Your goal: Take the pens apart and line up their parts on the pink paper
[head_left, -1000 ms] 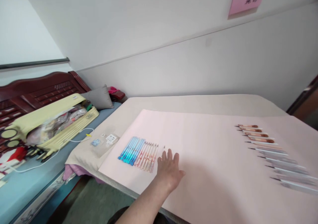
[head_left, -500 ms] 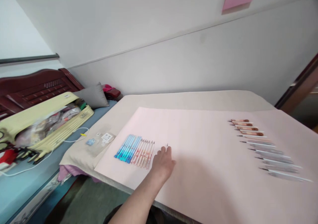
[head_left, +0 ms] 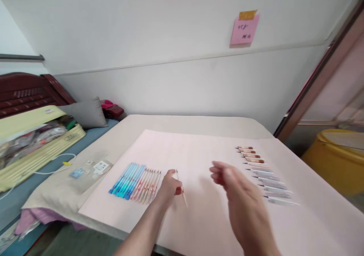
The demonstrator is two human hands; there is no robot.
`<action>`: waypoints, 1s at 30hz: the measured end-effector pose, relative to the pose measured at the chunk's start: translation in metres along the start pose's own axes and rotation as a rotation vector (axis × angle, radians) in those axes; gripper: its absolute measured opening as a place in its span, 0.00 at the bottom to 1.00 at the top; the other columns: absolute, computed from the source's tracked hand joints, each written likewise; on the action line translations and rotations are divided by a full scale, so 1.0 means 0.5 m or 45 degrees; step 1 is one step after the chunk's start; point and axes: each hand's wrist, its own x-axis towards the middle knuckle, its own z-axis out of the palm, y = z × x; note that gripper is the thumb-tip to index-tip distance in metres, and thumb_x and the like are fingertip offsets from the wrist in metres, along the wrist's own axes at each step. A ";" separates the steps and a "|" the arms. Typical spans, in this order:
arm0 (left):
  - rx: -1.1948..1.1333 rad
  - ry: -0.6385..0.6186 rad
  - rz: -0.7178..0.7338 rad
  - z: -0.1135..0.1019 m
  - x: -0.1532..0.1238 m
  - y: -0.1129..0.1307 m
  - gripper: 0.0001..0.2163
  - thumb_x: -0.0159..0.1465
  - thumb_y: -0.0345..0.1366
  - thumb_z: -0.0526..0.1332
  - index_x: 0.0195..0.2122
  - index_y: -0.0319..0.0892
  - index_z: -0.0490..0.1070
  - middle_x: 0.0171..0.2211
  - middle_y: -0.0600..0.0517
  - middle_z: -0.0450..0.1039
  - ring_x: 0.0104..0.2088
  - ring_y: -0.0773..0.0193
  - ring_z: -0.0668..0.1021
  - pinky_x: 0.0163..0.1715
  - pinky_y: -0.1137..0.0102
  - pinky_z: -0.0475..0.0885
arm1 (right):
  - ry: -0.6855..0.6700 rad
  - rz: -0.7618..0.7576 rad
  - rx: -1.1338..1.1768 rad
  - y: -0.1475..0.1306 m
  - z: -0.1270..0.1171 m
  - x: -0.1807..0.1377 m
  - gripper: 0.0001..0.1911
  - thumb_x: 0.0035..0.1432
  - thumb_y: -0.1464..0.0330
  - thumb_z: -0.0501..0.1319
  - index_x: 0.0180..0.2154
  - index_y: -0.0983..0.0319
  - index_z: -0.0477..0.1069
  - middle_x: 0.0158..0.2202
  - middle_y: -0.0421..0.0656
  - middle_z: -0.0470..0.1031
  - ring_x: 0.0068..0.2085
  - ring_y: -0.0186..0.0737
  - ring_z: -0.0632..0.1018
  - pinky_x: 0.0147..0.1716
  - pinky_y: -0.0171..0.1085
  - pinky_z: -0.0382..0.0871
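My left hand (head_left: 169, 186) is over the pink sheet, its fingers curled on a slim pale pen (head_left: 184, 198) with a dark tip pointing away from me. Just left of it lies a row of white pens with reddish patterns (head_left: 146, 186), and beside those a row of blue pens (head_left: 127, 180). To the right, my right hand (head_left: 241, 199) hangs in the air above the sheet, smeared by motion, its fingers stretched forward and nothing visible in them. Beyond it, several thin dark-tipped sticks, perhaps pen refills (head_left: 271, 178), form a slanting line, with brown-and-orange parts among the far ones.
The pink sheet (head_left: 199, 150) covers much of the pale table (head_left: 182, 122). Clear plastic packaging (head_left: 95, 169) lies at the table's left. A bed with a yellow organiser (head_left: 64, 146) stands further left; a yellow bin (head_left: 332, 161) stands at the right. A pink note (head_left: 243, 32) hangs on the wall.
My right hand has come into view from below. The pen under my left hand now shows along its length. My view has turned to the right.
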 end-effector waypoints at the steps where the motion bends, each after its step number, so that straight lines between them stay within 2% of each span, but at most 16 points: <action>1: -0.075 -0.033 -0.013 0.003 -0.003 0.005 0.24 0.51 0.29 0.57 0.50 0.41 0.56 0.26 0.53 0.68 0.26 0.64 0.74 0.32 0.67 0.68 | -0.024 0.118 0.057 0.009 0.016 0.008 0.17 0.57 0.59 0.53 0.42 0.62 0.70 0.42 0.48 0.73 0.44 0.46 0.72 0.42 0.44 0.66; 3: -0.289 -0.117 -0.037 0.008 -0.011 0.014 0.23 0.51 0.30 0.58 0.49 0.40 0.58 0.28 0.50 0.71 0.27 0.64 0.75 0.32 0.68 0.69 | -0.110 0.387 0.189 0.036 0.050 0.017 0.17 0.54 0.58 0.56 0.38 0.62 0.72 0.37 0.46 0.74 0.41 0.45 0.73 0.40 0.43 0.67; 6: -0.669 -0.293 -0.063 0.016 -0.028 0.025 0.18 0.49 0.28 0.60 0.42 0.39 0.63 0.29 0.49 0.71 0.29 0.65 0.75 0.33 0.70 0.68 | -0.308 0.652 0.437 0.076 0.086 0.008 0.15 0.52 0.58 0.57 0.34 0.63 0.72 0.36 0.46 0.74 0.39 0.42 0.74 0.37 0.39 0.67; 9: -0.811 -0.447 -0.066 0.020 -0.051 0.034 0.15 0.49 0.28 0.61 0.39 0.39 0.66 0.26 0.52 0.70 0.24 0.68 0.72 0.28 0.72 0.66 | -0.392 0.882 0.696 0.089 0.099 -0.007 0.15 0.52 0.58 0.58 0.33 0.63 0.70 0.31 0.43 0.73 0.29 0.34 0.74 0.28 0.33 0.66; 11: -0.839 -0.526 -0.067 0.020 -0.067 0.040 0.14 0.50 0.29 0.62 0.39 0.39 0.67 0.24 0.53 0.68 0.20 0.71 0.69 0.27 0.72 0.65 | -0.431 1.013 0.790 0.085 0.102 -0.010 0.15 0.52 0.58 0.57 0.29 0.64 0.69 0.23 0.39 0.69 0.19 0.28 0.68 0.18 0.28 0.59; 13: -0.896 -0.562 -0.060 0.019 -0.082 0.049 0.12 0.51 0.31 0.62 0.38 0.38 0.68 0.26 0.52 0.70 0.20 0.73 0.68 0.29 0.72 0.65 | -0.474 1.073 0.836 0.077 0.104 -0.009 0.15 0.53 0.58 0.56 0.25 0.64 0.67 0.15 0.34 0.61 0.13 0.24 0.58 0.13 0.27 0.49; 16: -0.984 -0.531 -0.025 0.015 -0.095 0.061 0.11 0.55 0.34 0.60 0.38 0.36 0.68 0.33 0.46 0.72 0.22 0.72 0.68 0.32 0.70 0.65 | -0.488 1.006 0.817 0.066 0.108 -0.008 0.14 0.54 0.60 0.54 0.25 0.63 0.64 0.12 0.30 0.53 0.12 0.22 0.47 0.12 0.28 0.40; 18: -0.977 -0.493 0.000 0.014 -0.099 0.065 0.10 0.55 0.36 0.60 0.36 0.35 0.69 0.33 0.44 0.73 0.22 0.71 0.69 0.30 0.70 0.64 | -0.486 0.903 0.669 0.064 0.111 -0.012 0.14 0.55 0.60 0.53 0.25 0.63 0.63 0.12 0.30 0.51 0.13 0.23 0.45 0.13 0.29 0.37; 20: -0.939 -0.437 0.013 0.014 -0.099 0.064 0.09 0.54 0.37 0.62 0.30 0.36 0.69 0.30 0.44 0.73 0.23 0.69 0.70 0.28 0.70 0.64 | -0.478 0.743 0.369 0.067 0.115 -0.018 0.16 0.56 0.58 0.52 0.23 0.62 0.61 0.12 0.30 0.50 0.14 0.24 0.47 0.14 0.30 0.38; 23: -0.873 -0.273 0.005 0.016 -0.098 0.058 0.09 0.51 0.37 0.64 0.23 0.37 0.66 0.27 0.47 0.73 0.26 0.67 0.71 0.31 0.70 0.64 | -0.383 0.327 -0.225 0.075 0.120 -0.025 0.18 0.56 0.57 0.52 0.21 0.61 0.58 0.14 0.33 0.54 0.17 0.28 0.53 0.17 0.32 0.44; 25: -0.837 -0.192 -0.016 0.016 -0.099 0.056 0.10 0.50 0.37 0.65 0.22 0.38 0.64 0.25 0.48 0.73 0.27 0.68 0.71 0.34 0.70 0.64 | -0.323 0.096 -0.508 0.078 0.121 -0.027 0.17 0.56 0.58 0.52 0.21 0.60 0.57 0.15 0.35 0.57 0.18 0.30 0.55 0.19 0.33 0.46; 27: -0.853 -0.211 -0.034 0.014 -0.101 0.058 0.09 0.51 0.38 0.64 0.24 0.38 0.66 0.26 0.47 0.73 0.28 0.67 0.72 0.35 0.69 0.65 | -0.340 0.052 -0.597 0.077 0.120 -0.025 0.16 0.57 0.58 0.50 0.22 0.60 0.58 0.16 0.35 0.58 0.19 0.31 0.56 0.19 0.32 0.47; 30: -0.951 -0.359 -0.050 0.010 -0.106 0.067 0.10 0.54 0.39 0.62 0.32 0.36 0.70 0.28 0.45 0.73 0.31 0.63 0.74 0.37 0.66 0.66 | -0.439 0.156 -0.507 0.071 0.114 -0.018 0.18 0.59 0.58 0.48 0.21 0.60 0.58 0.16 0.35 0.58 0.19 0.31 0.59 0.18 0.30 0.50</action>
